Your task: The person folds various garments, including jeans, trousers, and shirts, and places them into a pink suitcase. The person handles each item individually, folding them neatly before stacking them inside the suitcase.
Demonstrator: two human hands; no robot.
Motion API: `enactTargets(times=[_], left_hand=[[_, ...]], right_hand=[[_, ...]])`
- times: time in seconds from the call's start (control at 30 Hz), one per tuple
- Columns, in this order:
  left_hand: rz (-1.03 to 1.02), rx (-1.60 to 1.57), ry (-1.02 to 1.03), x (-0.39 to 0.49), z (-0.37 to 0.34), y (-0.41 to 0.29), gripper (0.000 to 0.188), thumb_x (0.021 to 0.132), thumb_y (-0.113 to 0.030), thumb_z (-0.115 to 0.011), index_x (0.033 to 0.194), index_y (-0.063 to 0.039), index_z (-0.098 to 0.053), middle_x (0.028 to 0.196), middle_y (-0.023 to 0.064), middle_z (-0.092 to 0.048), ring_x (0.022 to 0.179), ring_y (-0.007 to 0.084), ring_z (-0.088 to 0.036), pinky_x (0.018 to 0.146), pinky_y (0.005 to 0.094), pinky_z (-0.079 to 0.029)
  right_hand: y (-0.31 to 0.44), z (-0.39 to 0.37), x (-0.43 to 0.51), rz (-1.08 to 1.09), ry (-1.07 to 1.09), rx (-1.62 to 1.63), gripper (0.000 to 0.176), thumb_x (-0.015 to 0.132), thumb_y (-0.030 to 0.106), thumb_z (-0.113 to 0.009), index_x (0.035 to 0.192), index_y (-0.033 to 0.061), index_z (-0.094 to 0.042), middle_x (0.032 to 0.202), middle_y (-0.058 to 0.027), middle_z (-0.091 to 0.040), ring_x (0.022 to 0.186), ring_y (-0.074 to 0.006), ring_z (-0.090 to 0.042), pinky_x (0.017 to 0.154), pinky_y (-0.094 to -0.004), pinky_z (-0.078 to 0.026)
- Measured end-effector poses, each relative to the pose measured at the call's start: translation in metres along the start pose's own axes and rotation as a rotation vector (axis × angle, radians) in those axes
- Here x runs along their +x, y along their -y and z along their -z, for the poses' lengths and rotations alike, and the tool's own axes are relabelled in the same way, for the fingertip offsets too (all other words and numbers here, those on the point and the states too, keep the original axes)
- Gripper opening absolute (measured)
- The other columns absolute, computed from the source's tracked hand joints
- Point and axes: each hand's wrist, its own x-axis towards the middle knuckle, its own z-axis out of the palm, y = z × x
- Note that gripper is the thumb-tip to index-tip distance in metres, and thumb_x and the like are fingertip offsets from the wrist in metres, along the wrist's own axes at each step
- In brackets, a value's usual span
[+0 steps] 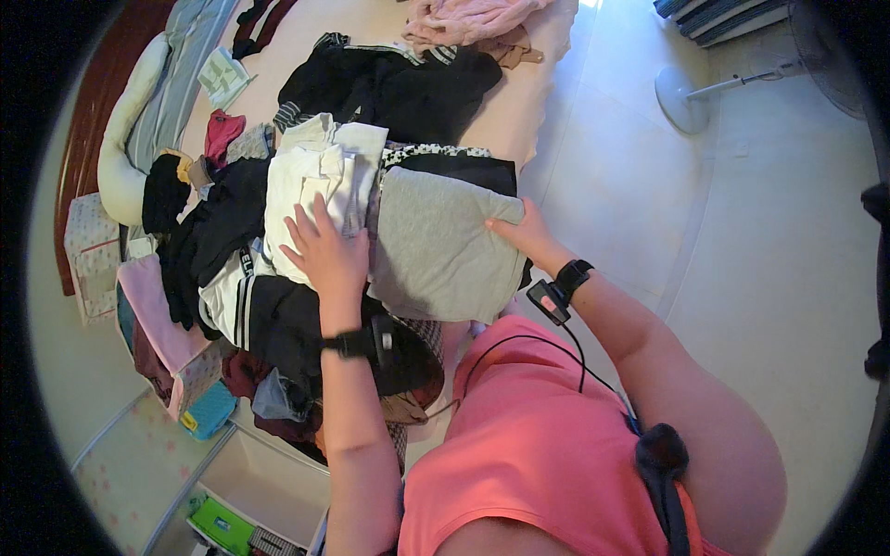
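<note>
My left hand [327, 254] rests with spread fingers on a stack of folded white clothes [299, 184]. To its right lies a folded grey garment [448, 243], on top of folded black fabric [480, 174]. My right hand [525, 233] grips the right edge of the grey garment, thumb on top, the other fingers hidden beneath. Beyond both stacks a black garment with striped cuffs [396, 87] lies loosely on the bed. Black clothes [226, 215] and a black garment with white stripes [281, 313] are heaped left of and below my left hand.
A pink fleece [466, 21] lies at the bed's far end. At the left are a long white pillow [125, 153] and a fabric box with pink cloth [160, 306]. An open drawer [257, 472] is at the lower left. A standing fan [685, 101] stands on the tiled floor.
</note>
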Motion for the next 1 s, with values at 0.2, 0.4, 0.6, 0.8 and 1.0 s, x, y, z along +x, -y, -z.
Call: enactTargets(times=[0.2, 0.4, 0.6, 0.8, 1.0], left_hand=[[0.166, 0.074, 0.270, 0.035, -0.021, -0.004, 0.102, 0.069, -0.027, -0.080, 0.153, -0.026, -0.022, 0.149, 0.0326, -0.027, 0.134, 0.0495, -0.034, 0.105, 0.0564, -0.036], [0.330, -0.526, 0.109, 0.045, -0.021, 0.090, 0.086, 0.070, -0.018, -0.072, 0.147, -0.013, -0.033, 0.119, 0.0232, -0.063, 0.107, 0.0363, -0.063, 0.092, 0.0413, -0.049], [0.406, -1.219, 0.124, 0.046, -0.033, 0.147, 0.066, 0.070, -0.004, -0.072, 0.132, 0.000, -0.050, 0.118, 0.0110, -0.063, 0.104, 0.0209, -0.060, 0.092, 0.0313, -0.046], [0.391, -0.742, 0.137, 0.034, -0.019, 0.109, 0.065, 0.071, -0.016, -0.072, 0.130, -0.004, -0.050, 0.112, 0.0211, -0.066, 0.104, 0.0350, -0.064, 0.090, 0.0403, -0.049], [-0.155, -0.113, 0.145, -0.018, -0.033, 0.020, 0.058, 0.081, -0.009, -0.061, 0.137, -0.007, -0.047, 0.129, 0.0377, -0.049, 0.105, 0.0504, -0.060, 0.087, 0.0459, -0.053]], right_hand=[[0.003, -0.003, -0.011, -0.083, -0.009, 0.191, 0.079, 0.077, 0.021, -0.083, 0.139, 0.0013, -0.036, 0.124, -0.0128, -0.057, 0.111, -0.0216, -0.058, 0.096, -0.0388, -0.048], [0.003, -0.001, -0.012, -0.126, -0.033, 0.169, 0.071, 0.080, 0.017, -0.080, 0.136, 0.0020, -0.040, 0.124, -0.0123, -0.059, 0.110, -0.0222, -0.059, 0.094, -0.0395, -0.050], [0.001, -0.005, -0.012, -0.126, -0.017, 0.226, 0.069, 0.079, 0.019, -0.081, 0.132, 0.0022, -0.041, 0.118, -0.0122, -0.061, 0.103, -0.0217, -0.061, 0.089, -0.0376, -0.052], [-0.005, -0.012, -0.013, -0.023, -0.068, 0.247, 0.061, 0.080, 0.020, -0.081, 0.127, 0.0020, -0.047, 0.114, -0.0103, -0.062, 0.102, -0.0206, -0.061, 0.088, -0.0367, -0.051], [-0.011, -0.012, -0.007, 0.035, -0.109, 0.027, 0.061, 0.081, 0.023, -0.079, 0.127, 0.0011, -0.047, 0.113, -0.0093, -0.062, 0.102, -0.0207, -0.059, 0.089, -0.0358, -0.050]])
